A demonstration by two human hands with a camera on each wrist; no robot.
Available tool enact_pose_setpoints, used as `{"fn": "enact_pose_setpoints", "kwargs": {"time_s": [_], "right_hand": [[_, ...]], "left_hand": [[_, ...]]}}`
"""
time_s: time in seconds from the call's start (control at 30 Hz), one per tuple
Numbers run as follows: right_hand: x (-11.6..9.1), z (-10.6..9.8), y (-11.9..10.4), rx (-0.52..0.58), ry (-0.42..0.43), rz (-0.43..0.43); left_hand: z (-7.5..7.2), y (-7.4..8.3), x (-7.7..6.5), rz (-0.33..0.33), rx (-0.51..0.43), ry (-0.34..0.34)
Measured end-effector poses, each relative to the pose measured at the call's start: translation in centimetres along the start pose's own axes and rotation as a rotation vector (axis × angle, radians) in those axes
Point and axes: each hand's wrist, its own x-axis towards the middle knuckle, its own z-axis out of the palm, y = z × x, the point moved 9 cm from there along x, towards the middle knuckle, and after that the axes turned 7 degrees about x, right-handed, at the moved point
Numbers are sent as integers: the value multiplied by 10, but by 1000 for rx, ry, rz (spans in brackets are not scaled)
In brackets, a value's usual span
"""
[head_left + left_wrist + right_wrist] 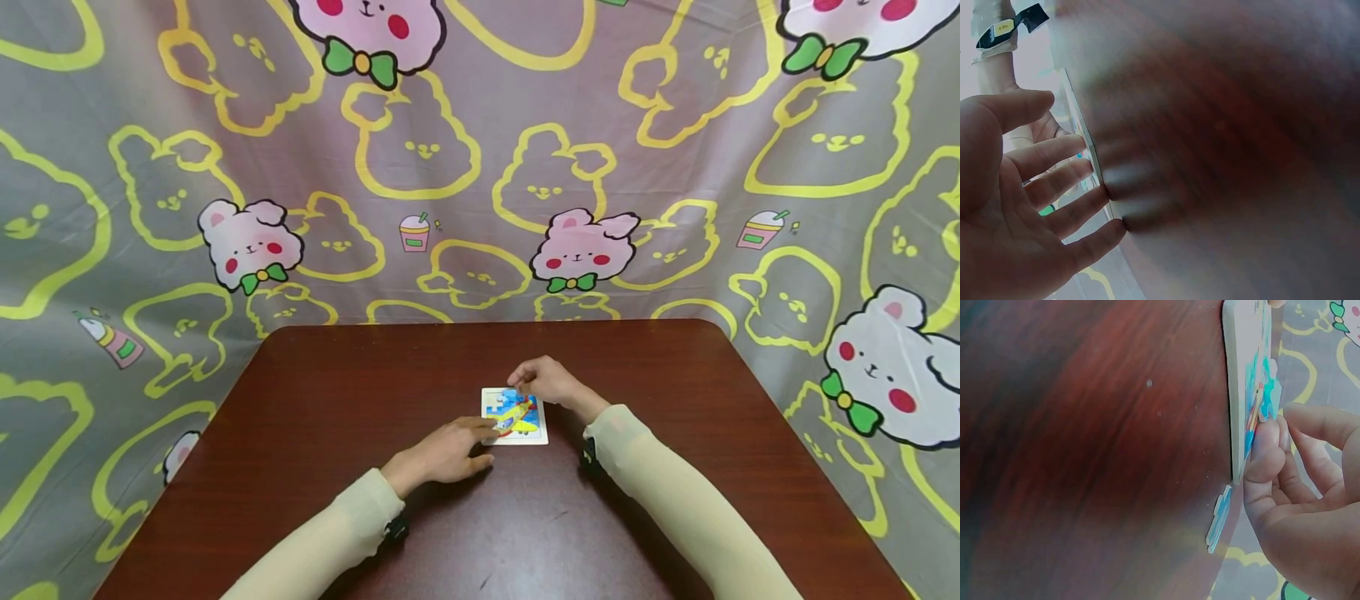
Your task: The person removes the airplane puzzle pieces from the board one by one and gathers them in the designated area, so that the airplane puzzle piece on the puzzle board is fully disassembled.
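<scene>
A small jigsaw puzzle [530,436] in a white-edged tray lies on the table, its picture a yellow plane on blue. Pale bare patches show at its upper left. My left hand [447,451] rests at the tray's left side, fingers straight and spread; in the left wrist view the fingertips [1117,230] touch the edge. Over the upper right corner, my right hand [551,382] has its fingers curled and pinches a blue puzzle piece [1270,394], which stands tilted above the picture in the right wrist view.
Another blue puzzle piece [1219,519] lies loose on the table just beyond the tray, seen in the right wrist view. The dark red-brown table [360,375] reaches back to a patterned cloth [465,208] hanging behind and at both sides.
</scene>
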Motion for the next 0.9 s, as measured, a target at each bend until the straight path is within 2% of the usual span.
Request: {"fn": "enact_pose_setpoints", "kwargs": {"time_s": [0.57, 0.9], "right_hand": [[-3, 3, -2, -7, -15, 13], [-2, 4, -4, -38, -29, -14]], "left_hand": [[0, 0, -1, 3, -5, 3], [1, -1, -1, -2, -3, -7]]}}
